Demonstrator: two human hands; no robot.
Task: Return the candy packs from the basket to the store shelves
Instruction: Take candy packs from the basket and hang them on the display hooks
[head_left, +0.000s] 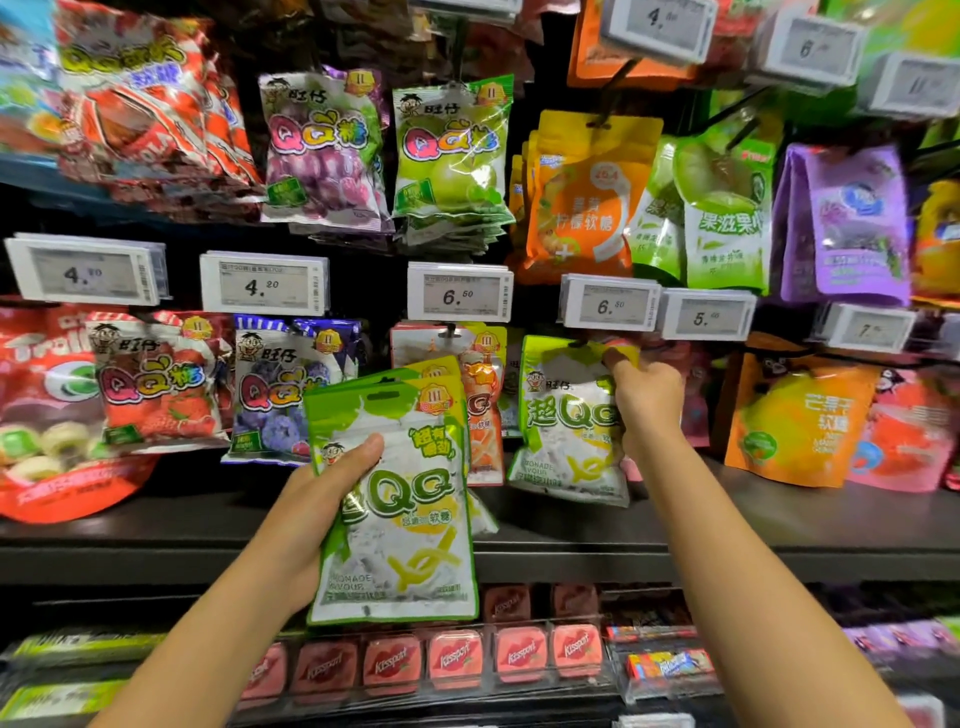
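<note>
Fingers of the left hand curl round the left edge of a small stack of green-and-white lemonade candy packs, thumb lying across the front near the upper left corner; the stack stands upright in the lower centre of the frame, in front of the dark shelf edge, and at least two more packs of the same kind show behind the front one at its top. The right hand, right of centre, pinches the upper right corner of a matching lemonade pack, fingertips wrapped over its top edge just beneath a white price tag reading 6.50; whether this pack already hangs on a peg I cannot tell, since the hand and the tag hide its hanging hole. Just left of it, an orange-and-white pack hangs half hidden behind the held stack. Further left hang a blue QQ bag and a red strawberry QQ bag. In the row above, a purple grape bag and a green apple bag hang side by side in the upper centre. Along the bottom of the frame sits a row of pink Kisspart tins. No basket shows in this view
</note>
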